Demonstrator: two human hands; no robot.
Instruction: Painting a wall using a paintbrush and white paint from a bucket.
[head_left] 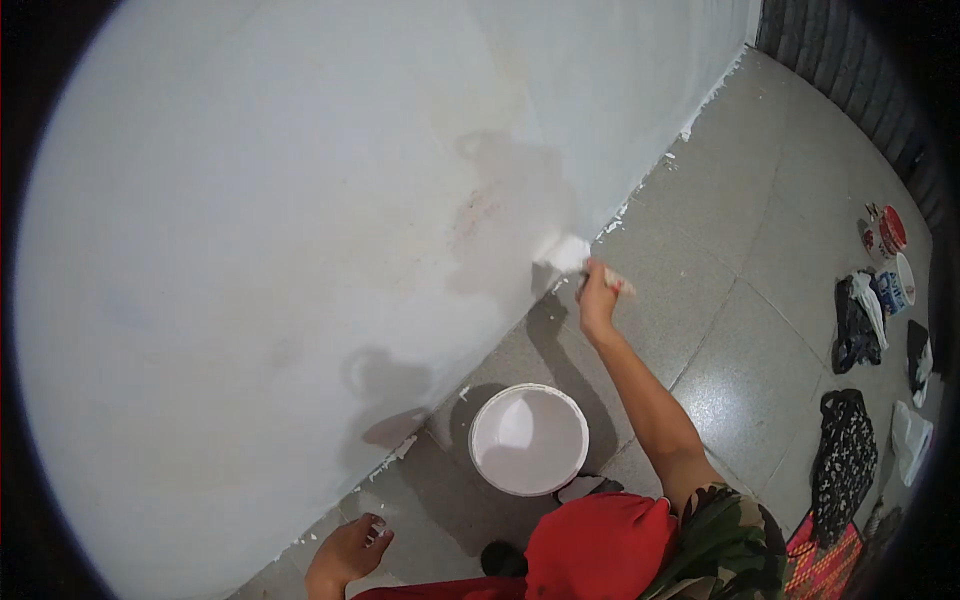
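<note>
My right hand (598, 302) is closed round the handle of a paintbrush (566, 253). Its wide white head presses against the foot of the pale wall (270, 200), just above the floor, and is slightly blurred. A round white bucket (556, 440) stands on the floor between my arms, close to the wall; its inside looks white, and I cannot tell how much paint is in it. At the lower left, my left hand (350, 552) hangs near the base of the wall, fingers apart and loosely bent. Whitish marks show on its fingers, and it appears to hold nothing.
White flakes lie along the seam between wall and grey tiled floor (690, 230). At the far right are a red tub (892, 229), a blue-and-white tub (897, 283), a black plastic bag (855, 325), a black-and-white patterned cloth (845, 450) and a red woven mat (830, 560). Dark corrugated sheeting (850, 80) stands behind.
</note>
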